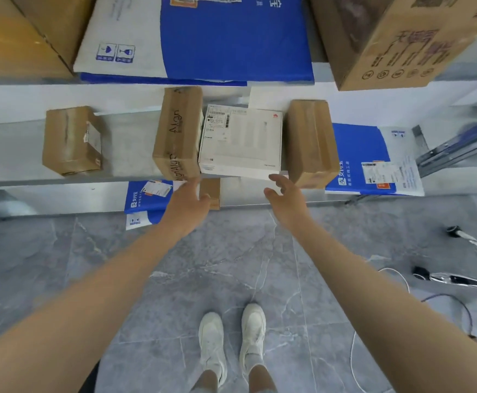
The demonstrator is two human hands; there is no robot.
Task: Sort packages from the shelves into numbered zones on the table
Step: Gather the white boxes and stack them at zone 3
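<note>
Grey marbled floor tiles [231,265] run up to a white shelf unit [132,143], which I view from above.

Hand pose:
- My left hand [189,199] is at full forward reach. Its fingers are straight and apart and hold nothing. The tips are at the near bottom edge of the tall brown carton [177,134] printed "Align".
- My right hand [284,194] is also extended. Its fingers are spread, loosely bent and empty. It is just below the near right corner of the white box [241,143]. I cannot tell whether a fingertip touches that corner.

Middle shelf, left to right:
- A small brown carton [72,140] stands well apart from the rest.
- The tall carton follows.
- The white box carries a shipping label, lies flat and is pressed against the tall carton's side.
- A second brown carton [311,143] stands just beside the white box.
- A blue-and-white mailer [367,160] lies flat.

On the lower shelf, a blue mailer [143,197] and a little brown box [211,191] sit partly behind my left hand.
</note>
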